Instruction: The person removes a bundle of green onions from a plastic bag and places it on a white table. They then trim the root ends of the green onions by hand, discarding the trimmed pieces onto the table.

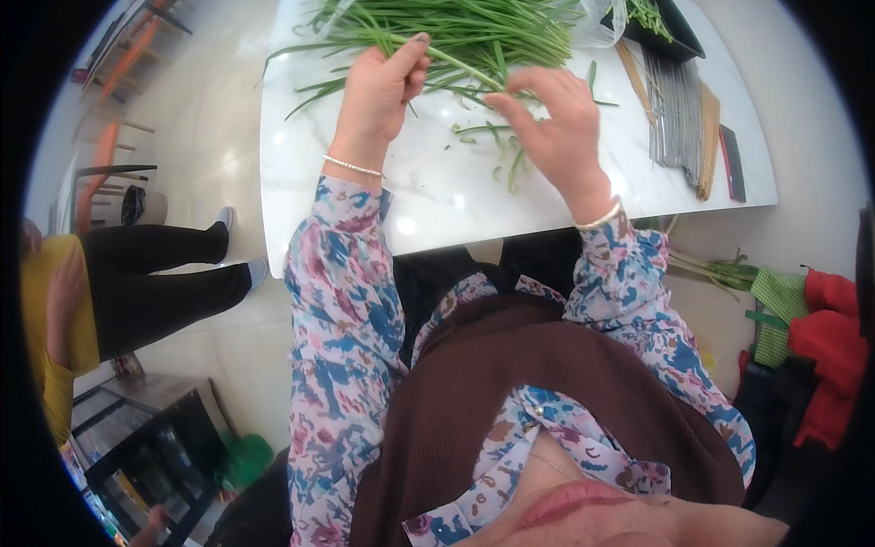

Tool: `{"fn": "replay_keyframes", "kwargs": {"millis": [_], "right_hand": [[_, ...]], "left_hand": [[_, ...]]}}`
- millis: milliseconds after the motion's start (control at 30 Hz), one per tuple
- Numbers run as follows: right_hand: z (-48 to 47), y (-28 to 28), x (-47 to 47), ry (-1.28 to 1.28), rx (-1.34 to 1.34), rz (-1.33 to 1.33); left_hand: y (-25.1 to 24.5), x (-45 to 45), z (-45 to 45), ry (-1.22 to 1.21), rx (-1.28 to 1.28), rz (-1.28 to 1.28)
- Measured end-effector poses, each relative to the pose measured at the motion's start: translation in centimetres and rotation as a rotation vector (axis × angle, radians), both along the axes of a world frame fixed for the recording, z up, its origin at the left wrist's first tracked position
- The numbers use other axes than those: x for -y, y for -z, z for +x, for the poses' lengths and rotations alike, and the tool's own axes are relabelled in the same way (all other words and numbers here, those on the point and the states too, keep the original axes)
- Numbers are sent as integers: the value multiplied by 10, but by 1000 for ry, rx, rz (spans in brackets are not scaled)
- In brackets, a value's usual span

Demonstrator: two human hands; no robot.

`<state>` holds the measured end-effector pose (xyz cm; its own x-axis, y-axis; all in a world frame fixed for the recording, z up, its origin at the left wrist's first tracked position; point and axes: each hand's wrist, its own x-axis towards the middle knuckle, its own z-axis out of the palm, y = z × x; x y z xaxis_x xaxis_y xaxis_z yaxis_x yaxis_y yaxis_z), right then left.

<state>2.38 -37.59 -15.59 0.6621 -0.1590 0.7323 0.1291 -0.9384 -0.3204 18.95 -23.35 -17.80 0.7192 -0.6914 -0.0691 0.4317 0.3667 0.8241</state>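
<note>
My left hand (387, 89) is closed around a few green stalks, probably garlic chives, its thumb on top. From it a pale stem (465, 66) slants down to my right hand (557, 123), whose thumb and fingertips are at the stem's lower end; blur hides whether they pinch it. Behind both hands a large heap of long green chives (478, 27) lies on the white marble-patterned table (437, 198). Torn leaf scraps (509, 161) lie below the stem, near my right hand.
Metal skewers (673, 113), wooden skewers (709, 140) and a black-and-red flat object (732, 163) lie at the table's right. A black tray (683, 34) holds cut greens beside a clear plastic bag (598, 24). Another person (61, 294) is at the left, near chairs (102, 164).
</note>
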Motion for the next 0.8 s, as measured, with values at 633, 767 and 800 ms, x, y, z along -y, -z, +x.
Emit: {"fn": "replay_keyframes", "kwargs": {"millis": [633,767,800], "right_hand": [[24,11,-16,17,76,843],[2,11,-6,144,96,598],[-4,9,-3,170,56,554]], "left_hand": [[-4,3,-10,56,-63,-38],[-2,-1,-3,13,-106,-117],[-2,-3,-1,18,-118,-125]]}}
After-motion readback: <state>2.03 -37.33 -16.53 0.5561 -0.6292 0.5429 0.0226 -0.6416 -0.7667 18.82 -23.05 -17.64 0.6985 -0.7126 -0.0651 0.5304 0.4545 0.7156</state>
